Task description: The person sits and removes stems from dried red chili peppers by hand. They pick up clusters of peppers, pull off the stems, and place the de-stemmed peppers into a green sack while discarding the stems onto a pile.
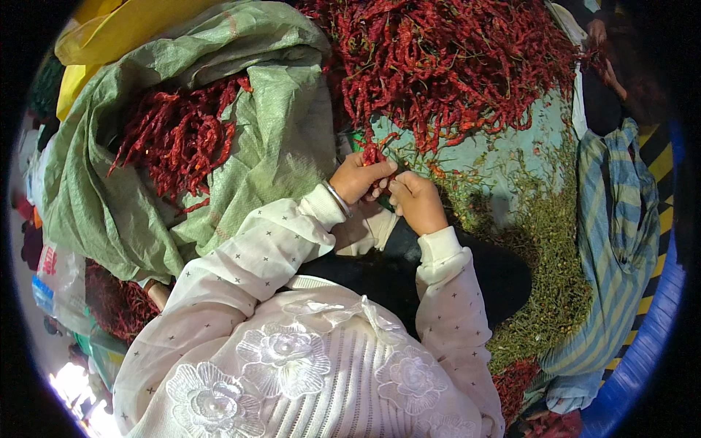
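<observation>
My left hand (pixel 358 178), with a silver bangle at the wrist, is closed around a small bunch of dried red chilies (pixel 374 153) that sticks up past the fingers. My right hand (pixel 419 200) meets it, thumb and forefinger pinched together at the lower end of the bunch. Whatever those fingertips pinch is too small to make out. Just beyond both hands spreads a large heap of dried red chilies (pixel 438 60), many with stems on. To the left, a pale green woven sack (pixel 285 126) lies open with loose red chilies (pixel 181 137) inside.
Loose green chili stems (pixel 547 263) cover the sheet at the right. A blue-and-beige striped sack (pixel 616 208) lies beyond them. Another person's hands (pixel 599 49) show at the upper right. More chilies (pixel 120 301) lie at the left, beside another person's arm (pixel 157 294). Yellow sheeting (pixel 109 35) is at the upper left.
</observation>
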Motion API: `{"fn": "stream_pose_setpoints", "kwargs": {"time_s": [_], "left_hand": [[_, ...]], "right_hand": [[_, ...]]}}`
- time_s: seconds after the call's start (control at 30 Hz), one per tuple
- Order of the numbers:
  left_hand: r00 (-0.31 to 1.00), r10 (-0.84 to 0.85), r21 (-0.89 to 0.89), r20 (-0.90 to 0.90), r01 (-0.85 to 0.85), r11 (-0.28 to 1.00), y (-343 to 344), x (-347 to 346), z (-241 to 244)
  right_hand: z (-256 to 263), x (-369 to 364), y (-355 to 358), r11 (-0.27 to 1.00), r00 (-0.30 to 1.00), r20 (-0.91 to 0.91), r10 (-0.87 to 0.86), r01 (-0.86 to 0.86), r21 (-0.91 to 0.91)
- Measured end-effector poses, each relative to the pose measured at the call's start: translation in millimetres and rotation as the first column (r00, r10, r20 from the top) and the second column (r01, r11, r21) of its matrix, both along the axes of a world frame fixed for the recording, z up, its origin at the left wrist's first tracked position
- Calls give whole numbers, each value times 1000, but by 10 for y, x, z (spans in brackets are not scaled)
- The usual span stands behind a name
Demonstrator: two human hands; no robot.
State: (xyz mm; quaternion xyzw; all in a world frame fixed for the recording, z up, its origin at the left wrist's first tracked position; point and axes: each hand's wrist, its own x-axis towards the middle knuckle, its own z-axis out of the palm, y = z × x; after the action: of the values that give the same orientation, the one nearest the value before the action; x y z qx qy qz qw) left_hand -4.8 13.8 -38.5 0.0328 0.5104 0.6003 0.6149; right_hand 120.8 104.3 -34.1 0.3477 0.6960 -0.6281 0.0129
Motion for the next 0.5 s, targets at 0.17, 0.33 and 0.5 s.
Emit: {"fn": "stream_pose_setpoints", "kwargs": {"time_s": [0.17, 0.33, 0.5], "left_hand": [[826, 26, 54, 564, -69, 996, -89, -103, -196], [557, 62, 96, -828, 31, 995, 24, 109, -190], [945, 126, 40, -301, -120, 992, 1, -44, -80]], "right_hand": [[156, -37, -24, 977, 994, -110, -27, 50, 209], [-179, -140, 90, 772, 998, 57, 14, -47, 634], [-293, -134, 599, 933, 942, 71, -328, 312, 178]]}}
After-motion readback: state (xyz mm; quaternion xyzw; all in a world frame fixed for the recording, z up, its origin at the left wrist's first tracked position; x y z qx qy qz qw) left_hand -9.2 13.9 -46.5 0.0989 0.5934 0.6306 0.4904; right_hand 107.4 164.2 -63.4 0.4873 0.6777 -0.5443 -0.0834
